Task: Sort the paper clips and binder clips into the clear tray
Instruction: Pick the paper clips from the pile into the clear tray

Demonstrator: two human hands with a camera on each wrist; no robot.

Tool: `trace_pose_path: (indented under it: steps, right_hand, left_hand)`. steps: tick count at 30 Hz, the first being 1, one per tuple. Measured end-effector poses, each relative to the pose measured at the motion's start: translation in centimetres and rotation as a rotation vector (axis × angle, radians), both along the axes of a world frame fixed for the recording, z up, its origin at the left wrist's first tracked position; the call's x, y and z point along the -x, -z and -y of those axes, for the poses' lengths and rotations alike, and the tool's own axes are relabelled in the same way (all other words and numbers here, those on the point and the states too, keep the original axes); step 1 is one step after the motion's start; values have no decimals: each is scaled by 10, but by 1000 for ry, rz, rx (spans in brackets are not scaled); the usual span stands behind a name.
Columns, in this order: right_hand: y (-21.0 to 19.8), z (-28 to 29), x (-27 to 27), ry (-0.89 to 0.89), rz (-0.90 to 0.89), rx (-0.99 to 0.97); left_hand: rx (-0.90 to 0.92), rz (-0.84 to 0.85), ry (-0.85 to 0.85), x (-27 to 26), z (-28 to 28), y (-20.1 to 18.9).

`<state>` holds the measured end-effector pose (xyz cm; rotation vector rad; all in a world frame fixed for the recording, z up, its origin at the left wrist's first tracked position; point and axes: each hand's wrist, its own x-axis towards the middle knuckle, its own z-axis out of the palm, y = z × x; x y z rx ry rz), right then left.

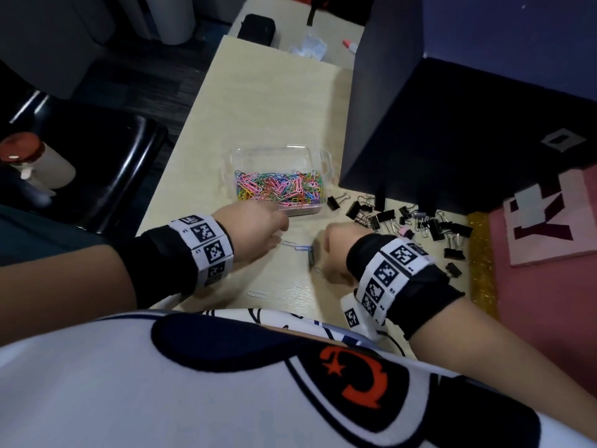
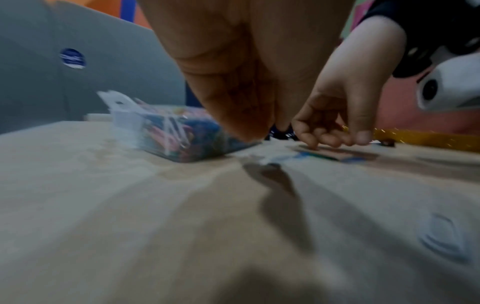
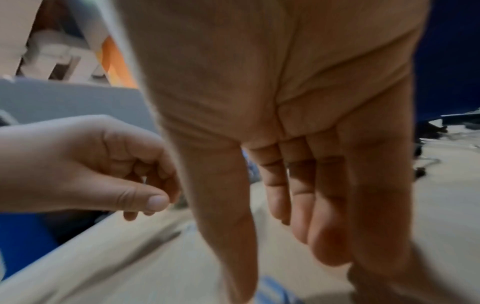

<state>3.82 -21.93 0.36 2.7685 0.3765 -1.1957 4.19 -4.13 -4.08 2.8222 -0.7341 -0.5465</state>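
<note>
The clear tray (image 1: pixel 327 163) sits mid-table, its near half full of coloured paper clips (image 1: pixel 279 187); the left wrist view shows the tray (image 2: pixel 155 131) blurred. Black binder clips (image 1: pixel 429 226) lie scattered to its right. My left hand (image 1: pixel 280 231) hovers at the tray's near edge, its fingers curled and the thumb against the forefinger, pinching what looks like a thin silver paper clip (image 3: pixel 144 180). My right hand (image 1: pixel 327 248) points down with fairly straight fingers (image 2: pixel 314 142) touching loose clips on the table. A blue clip (image 1: pixel 303 248) lies between the hands.
A white paper clip (image 1: pixel 257 294) lies near the table's front edge. A dark blue box (image 1: pixel 420 124) stands right of the tray. A pink board (image 1: pixel 549 221) and gold strip (image 1: pixel 481 263) lie far right. A black chair (image 1: pixel 97 156) is on the left.
</note>
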Motion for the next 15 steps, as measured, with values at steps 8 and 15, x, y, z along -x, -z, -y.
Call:
trace_pose_path:
  steps: [8,15]
  right_hand:
    - [37,3,4,186,142,-155]
    - [48,-4,1,119,211,-341]
  left_hand:
    - [-204,22,129,2,16,14]
    - [-222,26,94,3,19,15]
